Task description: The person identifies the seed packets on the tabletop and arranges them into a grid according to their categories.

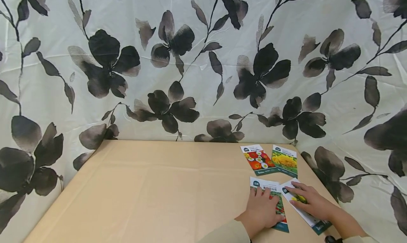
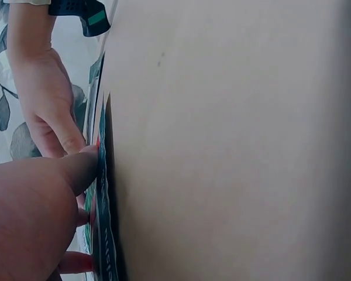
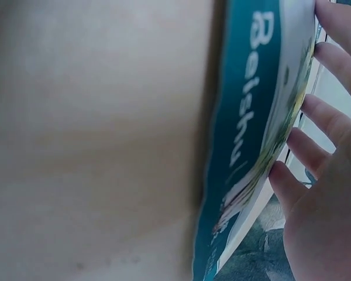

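Note:
My left hand (image 1: 262, 208) lies over a seed packet (image 1: 281, 226) with red flowers on its front, fingers spread across it and thumb near its right edge. Beside it, my right hand (image 1: 314, 201) rests on another seed packet (image 1: 315, 223), whose picture is yellow; this packet is tilted. Both packets lie on the table and partly hide beneath the hands. In the right wrist view, the fingertips touch the white face of the packet (image 3: 245, 111), with a teal band along its lower edge. The left wrist view shows the thumb pressing on the packet's (image 2: 107, 216) edge.
Farther back lie a packet with red and white flowers (image 1: 259, 160) and a packet with yellow flowers (image 1: 284, 161), slightly overlapping. They sit near the right edge of the tan table (image 1: 143, 190). A floral cloth (image 1: 210, 84) hangs behind.

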`<state>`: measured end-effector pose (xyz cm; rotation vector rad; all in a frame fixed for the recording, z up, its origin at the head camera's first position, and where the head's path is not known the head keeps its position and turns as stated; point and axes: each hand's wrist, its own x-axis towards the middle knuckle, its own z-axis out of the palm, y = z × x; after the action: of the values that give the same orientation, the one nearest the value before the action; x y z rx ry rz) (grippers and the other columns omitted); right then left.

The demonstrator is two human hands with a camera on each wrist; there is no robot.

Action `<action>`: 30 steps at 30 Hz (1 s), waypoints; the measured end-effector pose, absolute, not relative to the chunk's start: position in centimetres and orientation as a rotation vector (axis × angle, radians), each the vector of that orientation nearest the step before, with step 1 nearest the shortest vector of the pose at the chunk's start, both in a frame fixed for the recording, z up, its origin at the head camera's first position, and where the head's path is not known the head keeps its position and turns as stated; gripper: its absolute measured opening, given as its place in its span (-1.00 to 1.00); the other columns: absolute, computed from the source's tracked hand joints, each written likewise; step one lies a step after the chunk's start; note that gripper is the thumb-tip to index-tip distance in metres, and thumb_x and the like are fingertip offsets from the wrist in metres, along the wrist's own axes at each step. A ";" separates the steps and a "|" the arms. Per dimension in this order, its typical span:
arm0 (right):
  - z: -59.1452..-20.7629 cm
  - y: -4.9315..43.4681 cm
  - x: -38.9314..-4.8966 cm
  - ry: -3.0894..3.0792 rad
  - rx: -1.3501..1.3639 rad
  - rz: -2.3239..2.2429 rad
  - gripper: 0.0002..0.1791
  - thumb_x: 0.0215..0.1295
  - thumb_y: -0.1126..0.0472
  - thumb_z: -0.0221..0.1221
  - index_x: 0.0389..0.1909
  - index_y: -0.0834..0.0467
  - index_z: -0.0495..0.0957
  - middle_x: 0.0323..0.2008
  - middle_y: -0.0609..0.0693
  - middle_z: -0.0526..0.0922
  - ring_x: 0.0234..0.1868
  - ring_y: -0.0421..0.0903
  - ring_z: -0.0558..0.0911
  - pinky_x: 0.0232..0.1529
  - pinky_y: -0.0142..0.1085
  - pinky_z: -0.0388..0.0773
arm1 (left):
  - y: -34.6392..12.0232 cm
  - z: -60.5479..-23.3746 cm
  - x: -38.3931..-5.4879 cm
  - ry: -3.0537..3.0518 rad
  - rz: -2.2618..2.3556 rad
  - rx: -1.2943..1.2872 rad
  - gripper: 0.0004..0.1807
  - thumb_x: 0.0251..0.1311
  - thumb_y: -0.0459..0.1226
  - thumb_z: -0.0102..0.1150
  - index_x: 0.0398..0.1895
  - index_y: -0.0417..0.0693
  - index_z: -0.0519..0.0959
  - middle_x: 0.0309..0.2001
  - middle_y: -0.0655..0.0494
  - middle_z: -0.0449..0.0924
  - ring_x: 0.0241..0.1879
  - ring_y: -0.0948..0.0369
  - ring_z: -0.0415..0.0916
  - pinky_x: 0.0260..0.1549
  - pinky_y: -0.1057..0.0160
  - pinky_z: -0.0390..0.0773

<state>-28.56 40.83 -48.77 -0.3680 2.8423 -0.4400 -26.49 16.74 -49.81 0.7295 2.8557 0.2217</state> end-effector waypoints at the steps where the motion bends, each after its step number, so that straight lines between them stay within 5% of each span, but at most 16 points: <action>1: -48.8 40.9 -28.6 2.844 -0.367 -0.436 -0.29 0.33 -0.25 0.25 0.40 0.01 0.49 0.47 0.34 0.28 0.37 0.46 0.27 0.15 0.46 0.35 | 16.8 -49.8 -26.5 2.859 0.221 0.729 -0.31 0.15 0.47 0.08 0.38 0.72 0.36 0.46 0.44 0.30 0.44 0.15 0.25 0.46 -0.07 0.26; 30: -48.9 40.8 -28.0 2.882 -0.430 -0.421 -0.35 0.31 -0.29 0.24 0.35 -0.12 0.55 0.45 0.31 0.34 0.40 0.49 0.27 0.16 0.48 0.34 | 16.1 -49.3 -25.9 2.842 0.164 0.700 -0.33 0.17 0.47 0.05 0.39 0.86 0.27 0.48 0.49 0.24 0.47 0.19 0.21 0.48 -0.04 0.23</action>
<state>-28.03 40.81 -48.85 -0.4296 2.8819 -0.4206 -25.94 16.12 -49.30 0.6996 2.8415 0.1641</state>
